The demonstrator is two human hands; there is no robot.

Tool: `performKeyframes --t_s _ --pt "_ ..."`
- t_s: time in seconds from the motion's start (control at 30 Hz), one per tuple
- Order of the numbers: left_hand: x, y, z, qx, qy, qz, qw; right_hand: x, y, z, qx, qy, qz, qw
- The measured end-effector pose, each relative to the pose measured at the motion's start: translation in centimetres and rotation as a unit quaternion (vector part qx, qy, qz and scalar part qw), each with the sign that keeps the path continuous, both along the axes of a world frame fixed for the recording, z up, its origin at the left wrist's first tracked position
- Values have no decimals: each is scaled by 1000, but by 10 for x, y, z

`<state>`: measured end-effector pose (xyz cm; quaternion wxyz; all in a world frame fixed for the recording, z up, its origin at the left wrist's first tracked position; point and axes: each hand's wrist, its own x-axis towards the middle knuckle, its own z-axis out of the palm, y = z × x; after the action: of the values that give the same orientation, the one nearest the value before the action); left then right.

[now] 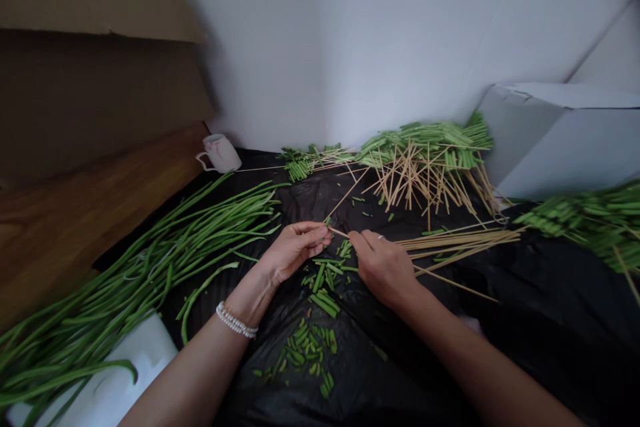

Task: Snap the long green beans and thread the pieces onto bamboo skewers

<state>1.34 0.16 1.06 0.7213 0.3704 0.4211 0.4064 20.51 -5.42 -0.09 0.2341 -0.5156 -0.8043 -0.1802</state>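
My left hand (295,250), with a white beaded bracelet at the wrist, is closed in a pinch on a short piece of green bean (327,221). A bamboo skewer (340,233) runs from those fingertips to my right hand (383,267), which is closed round it. Below the hands, cut bean pieces (325,303) and smaller scraps (307,347) lie on black plastic sheeting (400,373). Loose bamboo skewers (465,243) stick out to the right, just beyond my right hand. Long uncut beans (200,233) are heaped to the left.
At the back, skewered beans (430,140) are piled with their sticks pointing forward. Another bean pile (595,213) lies at right, near a white box (565,140). A mug (223,153) stands back left, by a cardboard box (100,87). A pale wall closes the back.
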Motion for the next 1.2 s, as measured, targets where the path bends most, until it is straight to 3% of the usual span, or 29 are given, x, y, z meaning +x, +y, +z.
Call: performKeyframes --t_s 0.33,0.6,0.83,1.07,1.2 --pt "2 -1 -1 -5 10 -12 1000 2 3 -2 46 18 50 998" --pt "3 -1 -1 -13 0 -12 1000 -1 1 -1 -2 2 12 1000" --pt "5 -4 2 -12 6 -23 1000 -1 3 -4 34 14 40 998" --pt "5 -5 3 -22 9 -31 999 -2 2 -2 -1 0 18 1000" --pt "5 -6 4 -23 15 -32 999 -3 1 -2 32 -4 30 999"
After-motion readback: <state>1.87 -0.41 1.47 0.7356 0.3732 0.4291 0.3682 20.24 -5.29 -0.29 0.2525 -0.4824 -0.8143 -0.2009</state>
